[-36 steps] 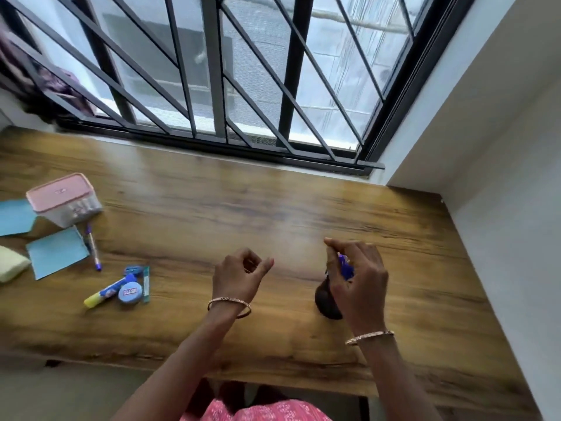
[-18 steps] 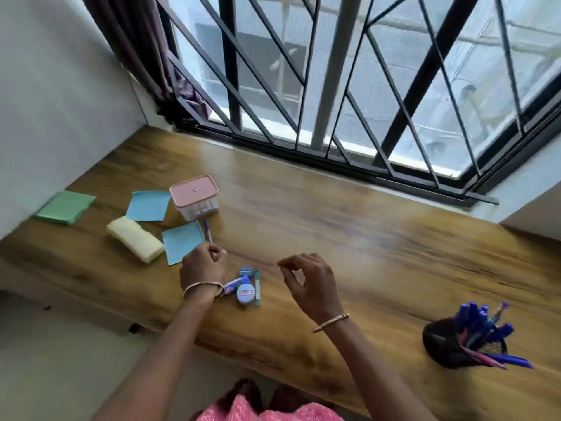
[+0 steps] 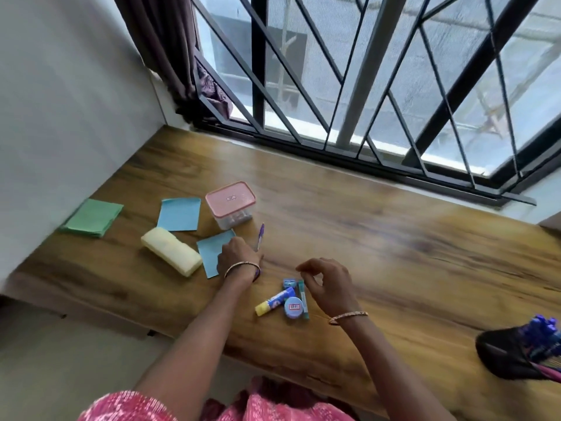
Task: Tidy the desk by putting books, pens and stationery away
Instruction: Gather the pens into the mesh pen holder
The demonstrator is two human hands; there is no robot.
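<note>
Two hands were out over the desk (image 3: 379,238), apart from one another. The left hand (image 3: 238,258) rested knuckles-up near the desk's left part, its fingers curled down over the corner of a blue note (image 3: 212,253) and just beside a purple pen (image 3: 260,237); I could not tell whether it gripped the pen or the note, since the fingertips were hidden under the hand. The right hand (image 3: 329,287) hovered a little nearer the front edge, fingers loosely bent with thumb and forefinger close together, and nothing could be seen in it.

Just left of the right hand lay a small cluster: a glue stick (image 3: 274,301) with a yellow cap, a round blue tin (image 3: 294,307) touching it, a thin teal stick (image 3: 303,299) and a small blue item (image 3: 287,283), too blurred to name. Farther back stood a clear box (image 3: 231,205) with a pink lid shut on it. A second blue note (image 3: 179,214) lay to its left, a pale yellow pouch (image 3: 170,251) lay in front of that note, and a green pad (image 3: 92,217) sat by the wall. At the far right edge of the view a black cup (image 3: 510,357) held many blue pens (image 3: 543,338), well apart from both hands
</note>
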